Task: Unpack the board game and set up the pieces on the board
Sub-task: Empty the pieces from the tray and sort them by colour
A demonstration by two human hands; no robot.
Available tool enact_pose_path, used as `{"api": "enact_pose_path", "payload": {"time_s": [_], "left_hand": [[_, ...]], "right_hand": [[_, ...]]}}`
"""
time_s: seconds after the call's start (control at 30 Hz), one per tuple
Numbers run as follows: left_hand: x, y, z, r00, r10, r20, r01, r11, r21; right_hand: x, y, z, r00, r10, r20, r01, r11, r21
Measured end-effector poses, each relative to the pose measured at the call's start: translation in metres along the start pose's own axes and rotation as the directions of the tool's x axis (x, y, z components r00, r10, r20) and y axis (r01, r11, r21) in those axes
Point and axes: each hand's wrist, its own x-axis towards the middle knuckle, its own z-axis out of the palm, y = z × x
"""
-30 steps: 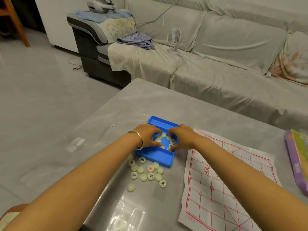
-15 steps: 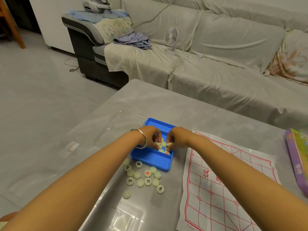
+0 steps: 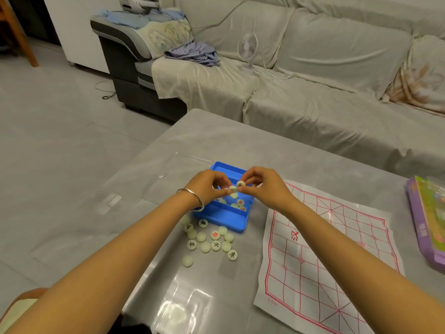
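Clear lid [image 3: 178,174] lies flat on grey table [image 3: 240,141], left of blue tray [image 3: 226,218]. L hand [image 3: 207,186], bracelet on wrist, pinches a pale piece [image 3: 232,189] w/ fingertips above the tray. Tray sits mid-table w/ a few pcs inside. Loose pieces [image 3: 209,239] are scattered just in front of it. R hand [image 3: 262,186] pinches a black-marked piece [image 3: 240,184], touching the pale one. Paper board [image 3: 325,249], red grid, lies flat right of tray. Purple box [image 3: 426,225] sits at far-right table edge.
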Motion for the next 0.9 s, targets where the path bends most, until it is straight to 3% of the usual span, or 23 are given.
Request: {"api": "enact_pose_path", "payload": {"time_s": [0.07,0.13,0.23,0.33,0.43,0.63,0.9], "left_hand": [[-0.021,0.002,-0.014,0.998,-0.002,-0.063,-0.003,0.998,-0.068],[-0.045,-0.005,-0.025,0.997,-0.046,-0.058,0.04,0.994,-0.097],[-0.084,-0.023,-0.034,0.977,-0.194,0.09,0.198,0.979,-0.039],[-0.113,-0.034,-0.032,0.944,-0.286,0.166,0.288,0.958,0.009],[-0.128,-0.036,-0.028,0.935,-0.316,0.16,0.319,0.948,0.007],[-0.127,-0.04,-0.019,0.933,-0.359,0.0,0.357,0.93,0.085],[-0.126,-0.038,-0.018,0.96,-0.236,-0.152,0.248,0.967,0.061]], "right_hand": [[-0.016,-0.008,0.002,0.998,0.006,-0.064,0.003,0.991,0.132],[-0.035,-0.012,0.011,0.998,0.056,0.028,-0.061,0.969,0.237],[-0.062,-0.007,0.041,0.952,0.125,0.28,-0.159,0.982,0.099],[-0.078,-0.006,0.064,0.922,0.132,0.364,-0.134,0.991,-0.021],[-0.085,-0.014,0.071,0.92,0.113,0.376,-0.095,0.993,-0.066],[-0.094,-0.017,0.076,0.935,0.109,0.339,-0.057,0.986,-0.159],[-0.084,-0.017,0.059,0.986,0.016,0.168,-0.005,0.998,-0.068]]}}
